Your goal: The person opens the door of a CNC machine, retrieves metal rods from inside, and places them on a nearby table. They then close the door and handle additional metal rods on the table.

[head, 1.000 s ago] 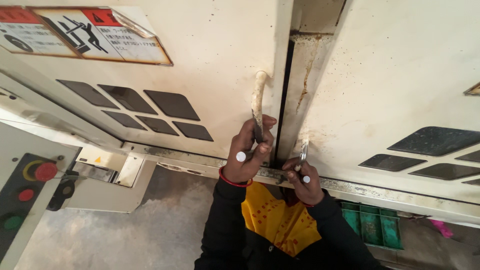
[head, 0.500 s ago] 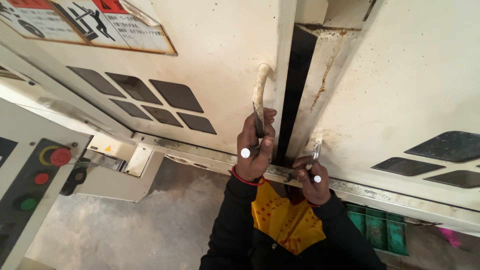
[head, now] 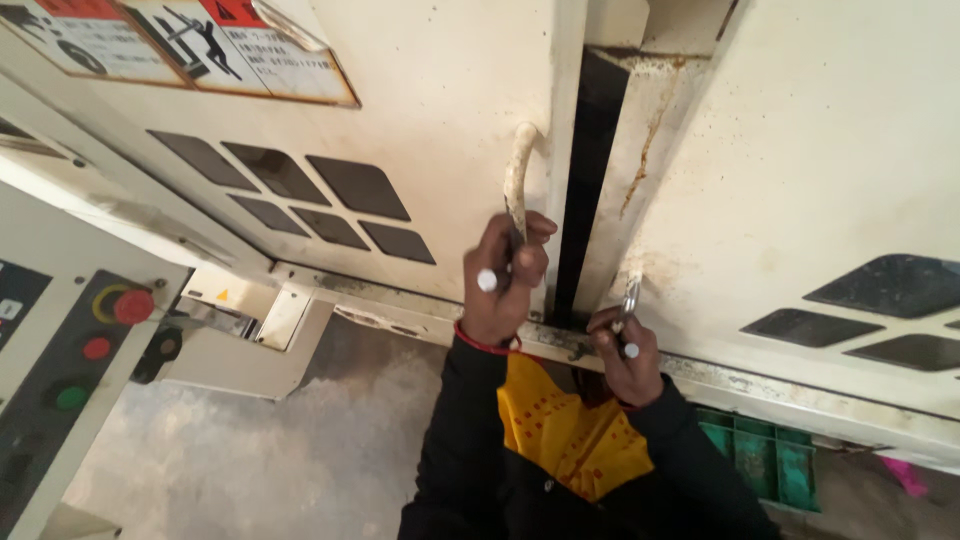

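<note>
Two cream doors met at a dark gap. Left hand (head: 503, 272) gripped the left handle (head: 516, 172), whose long axis ran vertically beside the gap; right hand (head: 622, 350) clasped the right handle (head: 631, 294), also upright.

- Left hand (head: 503, 275) raised, fingers curled tight in a fist, red band at the wrist.
- Right hand (head: 625, 350) lower, fingers clenched; both sleeves dark.
</note>
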